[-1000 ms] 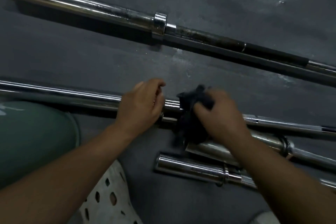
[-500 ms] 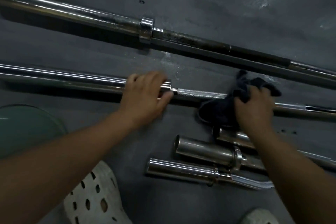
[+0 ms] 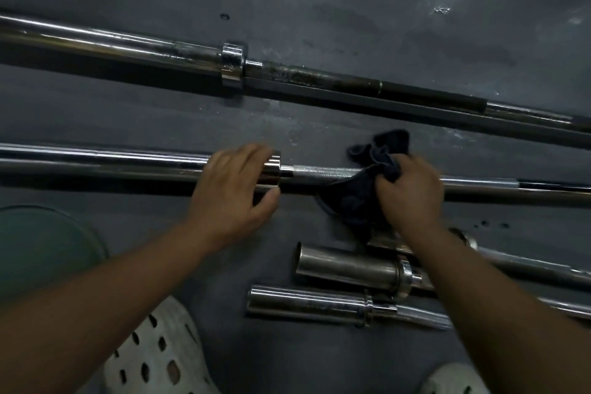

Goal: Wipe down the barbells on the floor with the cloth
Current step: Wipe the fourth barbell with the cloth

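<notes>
Currently left hand (image 3: 235,189) grips middle barbell (image 3: 96,163); right hand (image 3: 411,195) clamps cloth (image 3: 351,198) on its shaft.

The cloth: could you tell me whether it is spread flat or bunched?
Bunched. The cloth is gathered in the right hand, folds sticking up, over the middle barbell.

I see a white perforated shoe (image 3: 156,358) at lower left, a second shoe (image 3: 454,381) (toe only) lower right, and a green rounded object (image 3: 41,249).

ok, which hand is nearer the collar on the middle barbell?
Left. The left hand holds the middle barbell right at its collar; the right hand grips the cloth farther right along the shaft.
</notes>
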A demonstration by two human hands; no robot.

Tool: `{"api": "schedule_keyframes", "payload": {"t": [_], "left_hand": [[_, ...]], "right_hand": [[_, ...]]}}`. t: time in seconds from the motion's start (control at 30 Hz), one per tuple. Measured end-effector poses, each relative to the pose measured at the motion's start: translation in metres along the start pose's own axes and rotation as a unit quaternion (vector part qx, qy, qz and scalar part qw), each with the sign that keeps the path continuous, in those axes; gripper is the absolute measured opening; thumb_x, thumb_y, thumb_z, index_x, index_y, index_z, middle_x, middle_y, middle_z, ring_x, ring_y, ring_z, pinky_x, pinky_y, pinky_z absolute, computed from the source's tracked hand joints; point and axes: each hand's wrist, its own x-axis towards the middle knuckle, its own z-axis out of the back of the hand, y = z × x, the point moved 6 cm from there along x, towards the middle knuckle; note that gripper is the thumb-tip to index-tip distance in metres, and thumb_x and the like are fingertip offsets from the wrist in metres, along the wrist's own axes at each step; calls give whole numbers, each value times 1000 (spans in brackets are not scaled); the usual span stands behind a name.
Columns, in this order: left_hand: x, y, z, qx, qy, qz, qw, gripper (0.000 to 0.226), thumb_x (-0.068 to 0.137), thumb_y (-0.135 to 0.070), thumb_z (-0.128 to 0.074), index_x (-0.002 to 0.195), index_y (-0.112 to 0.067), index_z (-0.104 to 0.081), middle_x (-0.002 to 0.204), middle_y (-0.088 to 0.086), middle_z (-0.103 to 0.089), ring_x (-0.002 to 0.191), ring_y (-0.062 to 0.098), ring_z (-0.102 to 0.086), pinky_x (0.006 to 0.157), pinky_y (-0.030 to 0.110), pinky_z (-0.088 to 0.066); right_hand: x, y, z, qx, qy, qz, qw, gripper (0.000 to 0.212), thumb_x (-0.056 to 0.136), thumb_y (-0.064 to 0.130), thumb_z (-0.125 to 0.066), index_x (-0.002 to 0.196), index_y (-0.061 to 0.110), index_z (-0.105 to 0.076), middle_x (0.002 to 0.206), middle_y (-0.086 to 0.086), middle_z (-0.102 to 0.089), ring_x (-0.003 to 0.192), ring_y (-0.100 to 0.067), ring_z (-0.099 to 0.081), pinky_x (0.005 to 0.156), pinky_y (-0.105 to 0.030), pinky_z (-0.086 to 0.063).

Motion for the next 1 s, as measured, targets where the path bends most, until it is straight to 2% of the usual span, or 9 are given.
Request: {"api": "schedule_keyframes", "payload": {"t": [0.1,0.2,0.3,0.4,0.53,0.63,0.77,0.9,1.0], "left_hand": [[2,-6,3,-27,-33,49,998,32,89,-40,-46,106,-16,-60,103,3,-56,92,25,-52,80,37,-36],[3,-8,-8,3,16,62,998,38,95,-45,-38,107,-16,-59,101,6,-56,92,30,-54,79,42,-41],[-30,-12,-20,62,72,14,995,57,98,-52,-35,136,-13,-51,134,10,-54,116,33,-51,99,46,-39],[-50,-12,-24,75,94,0,993,70,96,-55,-38,151,-12,-34,154,13,-36,133,30,-39,116,48,-23],[-22,-6,-18,79,105,9,991,70,90,-57,-36,146,-15,-41,146,8,-47,128,29,-47,106,43,-28],[7,2,-9,57,126,21,990,71,87,-57,-34,147,-20,-37,145,6,-49,128,28,-49,105,41,-32],[8,5,-8,87,142,-34,985,76,88,-60,-36,153,-21,-28,152,6,-41,134,27,-45,109,43,-32],[-11,-4,-10,104,153,-25,982,88,83,-67,-38,155,-18,-23,158,8,-33,139,27,-38,114,45,-27],[-26,-7,-4,119,170,-43,977,93,79,-64,-41,157,-19,-15,160,8,-25,143,27,-31,119,43,-24]], "right_hand": [[-32,79,-33,54,75,107,990,34,77,34,-56,104,21,-72,102,-7,-67,97,-32,-61,82,-40,-49],[-45,99,-43,21,142,215,966,37,79,40,-55,111,26,-66,110,-4,-66,103,-30,-60,87,-39,-47],[-20,31,-27,-36,166,144,975,36,83,43,-53,113,27,-64,114,-7,-68,108,-31,-62,92,-41,-47],[-12,-1,-10,-6,92,13,996,30,85,41,-50,101,20,-64,105,-10,-67,103,-34,-61,87,-41,-45],[-54,103,-42,19,102,155,982,41,80,43,-55,114,24,-66,116,-6,-62,108,-32,-55,90,-40,-44],[-56,118,-39,9,107,221,969,45,82,35,-64,125,27,-59,125,-5,-55,115,-30,-50,92,-41,-40],[-23,41,-14,-66,68,168,981,51,79,30,-67,129,28,-56,124,-5,-55,111,-33,-55,89,-42,-48],[-24,9,-3,-25,48,51,997,51,86,25,-66,135,18,-53,129,-9,-50,118,-33,-45,87,-42,-47],[-34,10,4,-10,68,61,996,42,88,25,-63,128,17,-57,126,-9,-51,117,-33,-47,83,-38,-46]]}}
